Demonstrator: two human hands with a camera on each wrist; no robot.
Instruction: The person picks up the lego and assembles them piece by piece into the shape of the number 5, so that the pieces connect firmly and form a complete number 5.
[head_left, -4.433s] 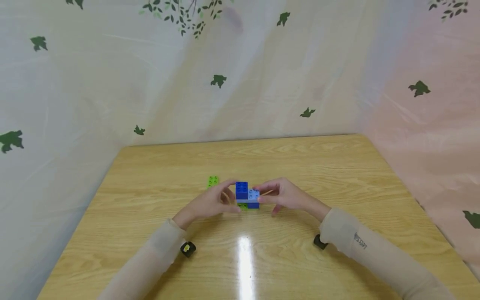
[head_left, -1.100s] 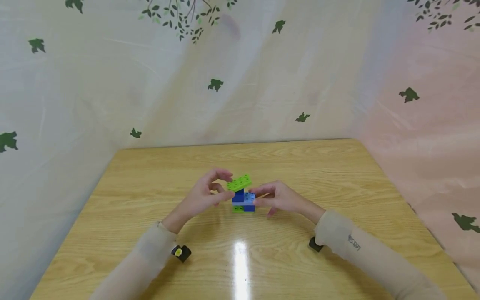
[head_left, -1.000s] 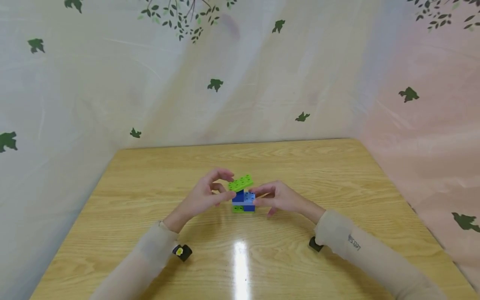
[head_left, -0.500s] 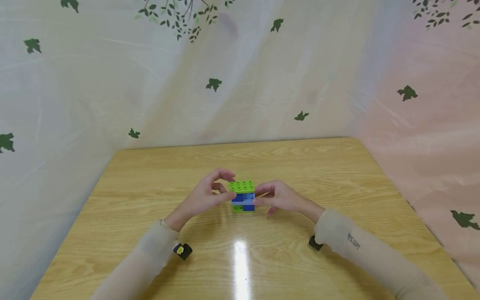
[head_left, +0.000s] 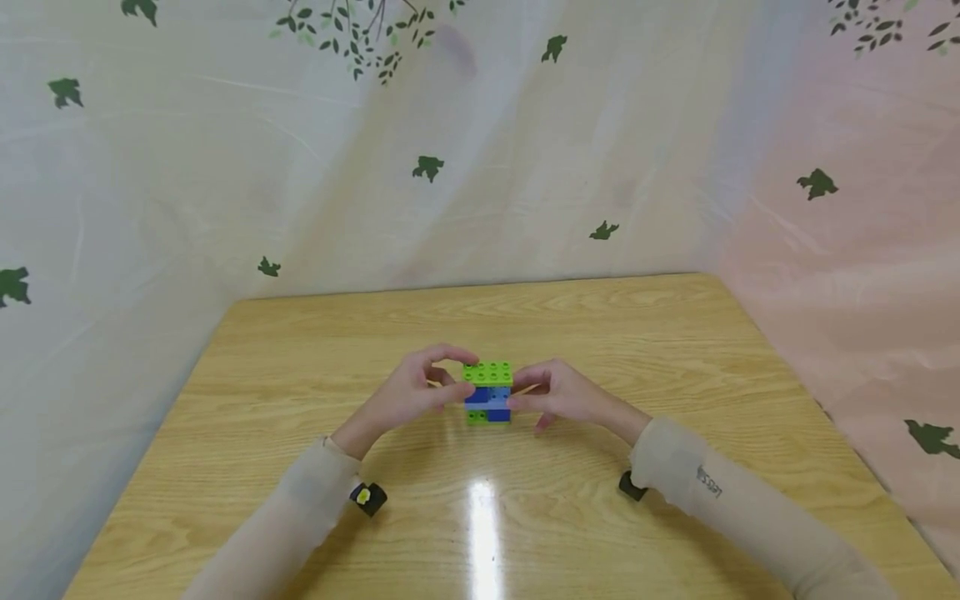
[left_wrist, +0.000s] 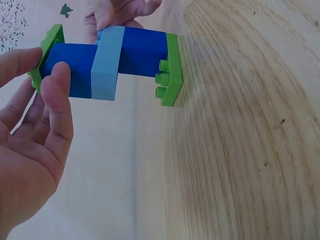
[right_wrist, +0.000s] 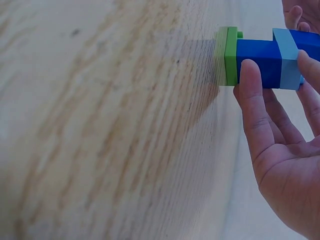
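Note:
A stack of building bricks stands on the wooden table between both hands. At its foot is a green plate brick (left_wrist: 174, 70). A dark blue brick (left_wrist: 142, 52) rises from that, then a light blue brick (left_wrist: 108, 65), then a second dark blue brick (left_wrist: 77, 72). Level across the top lies another green plate brick (head_left: 489, 373), which the left hand (head_left: 408, 389) pinches by its left end between thumb and fingers. From the other side the right hand (head_left: 566, 392) holds the stack at the light blue brick, one finger beside the lower dark blue brick in the right wrist view.
The wooden table (head_left: 600, 317) reaches back to a pale curtain (head_left: 337, 183) printed with leaves and birds. Black wrist cameras hang beneath the sleeves, one by the left cuff (head_left: 369, 498) and one by the right.
The upper green plate brick lay on the table behind the left hand; the left hand picked it up, brought it tilted over the stack and turned it level. The right hand stayed on the stack.

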